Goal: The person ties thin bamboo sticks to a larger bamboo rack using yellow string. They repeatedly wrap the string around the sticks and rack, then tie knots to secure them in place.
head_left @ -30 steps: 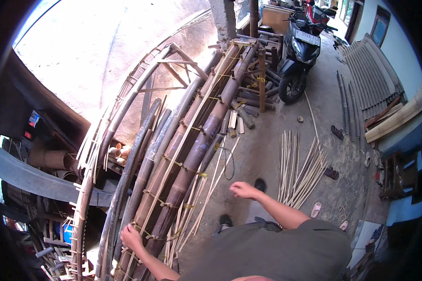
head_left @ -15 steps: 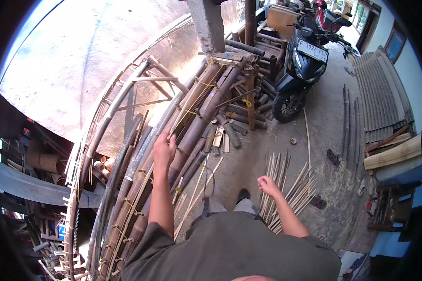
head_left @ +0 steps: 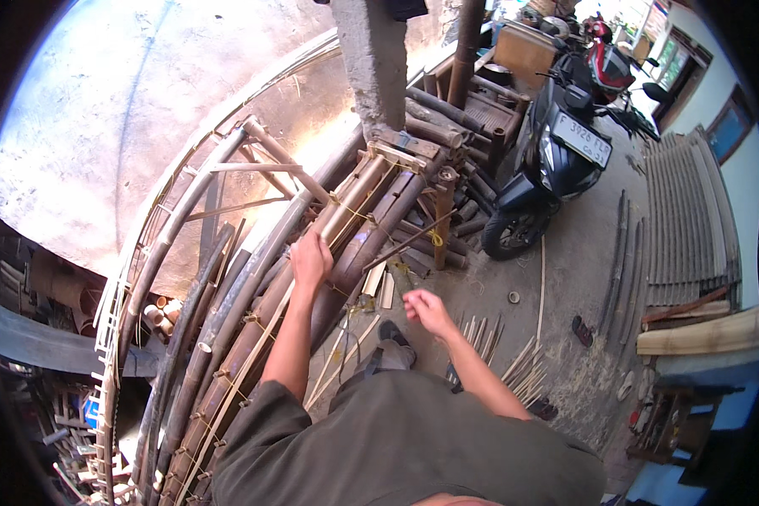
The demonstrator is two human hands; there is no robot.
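One hand [head_left: 310, 260] on bamboo poles [head_left: 270, 320]; other hand [head_left: 427, 310] free over floor [head_left: 565, 278].

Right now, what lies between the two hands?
In the head view, a dark brown bamboo pole of the tied stack and pale split bamboo offcuts lie between the left hand, resting on the poles, and the free right hand.

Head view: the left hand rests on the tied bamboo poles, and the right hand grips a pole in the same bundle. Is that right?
Not quite. In the head view the left hand does rest on the tied bamboo poles, but the right hand grips no pole: it hangs free in the air above the concrete floor, apart from the bundle.
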